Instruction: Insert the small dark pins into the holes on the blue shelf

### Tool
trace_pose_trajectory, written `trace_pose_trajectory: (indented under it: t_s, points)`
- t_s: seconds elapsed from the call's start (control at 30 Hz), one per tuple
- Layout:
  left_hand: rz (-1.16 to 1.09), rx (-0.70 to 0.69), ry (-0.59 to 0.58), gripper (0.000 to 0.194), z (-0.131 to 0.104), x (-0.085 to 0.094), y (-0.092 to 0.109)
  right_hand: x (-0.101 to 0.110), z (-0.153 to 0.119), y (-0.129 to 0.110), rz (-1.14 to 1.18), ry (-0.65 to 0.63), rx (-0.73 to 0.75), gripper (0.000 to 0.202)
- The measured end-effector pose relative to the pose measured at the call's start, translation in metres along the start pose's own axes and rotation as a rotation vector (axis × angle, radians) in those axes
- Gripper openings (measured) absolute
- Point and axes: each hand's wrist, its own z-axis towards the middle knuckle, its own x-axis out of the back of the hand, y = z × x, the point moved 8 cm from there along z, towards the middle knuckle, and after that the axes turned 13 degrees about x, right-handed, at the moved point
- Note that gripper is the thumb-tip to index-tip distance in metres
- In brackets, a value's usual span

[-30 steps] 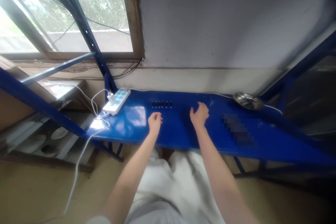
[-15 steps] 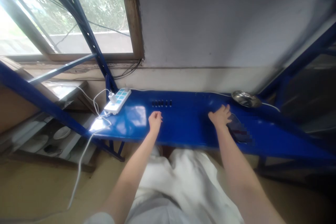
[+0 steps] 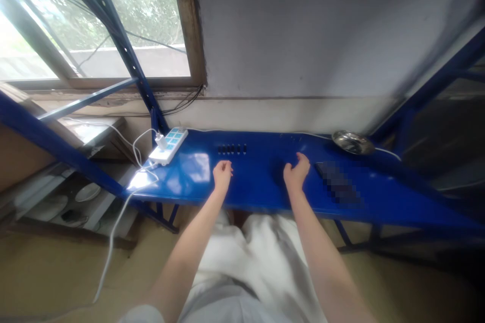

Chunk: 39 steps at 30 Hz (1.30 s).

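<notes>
Row of small dark pieces [image 3: 232, 149] toward far side of blue table [image 3: 261, 186], just beyond L hand [image 3: 222, 175]. Pinched narrow on L, can't tell if holding anything tbh. Partly wide on R hand [image 3: 296, 174], w/ nothing visible in grip, near blurred dark slab [image 3: 339, 184] on right. Could knock row crooked w/ L hand b/c of close gap. Poss also bump slab if swinging R hand too far right.

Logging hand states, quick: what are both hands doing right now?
Left hand: closed, fingers curled in; whether it pinches something small can't be told.
Right hand: partly open, thumb apart from fingers, nothing visible in it.
</notes>
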Motion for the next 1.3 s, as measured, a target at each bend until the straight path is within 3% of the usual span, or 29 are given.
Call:
trace_pose_trajectory:
  t_s: [0.33,0.47,0.63,0.8,1.03,1.17,1.3]
  points:
    - [0.111,-0.056,-0.049,0.022,-0.006,-0.006,0.005,-0.007,-0.001,-0.006,-0.039,-0.121,0.064,0.040]
    - [0.365,-0.233,-0.151,0.030,-0.014,-0.025,0.018,-0.009,-0.002,-0.006,-0.040,-0.128,0.075,0.037]
    - [0.777,-0.391,-0.212,0.060,-0.017,-0.058,0.032,-0.010,-0.002,-0.006,-0.040,-0.142,0.076,0.036]
    - [0.819,-0.327,-0.212,0.072,-0.003,-0.080,0.037,-0.011,-0.003,-0.007,-0.028,-0.172,0.074,0.035]
    - [0.635,-0.228,-0.122,0.071,0.020,-0.088,0.040,-0.011,-0.002,-0.008,-0.034,-0.176,0.088,0.034]
    - [0.742,-0.219,-0.086,0.067,0.028,-0.096,0.045,-0.012,-0.002,-0.007,-0.033,-0.177,0.089,0.034]
    - [0.989,-0.185,-0.121,0.067,0.031,-0.106,0.045,-0.012,-0.002,-0.006,-0.025,-0.175,0.089,0.033]
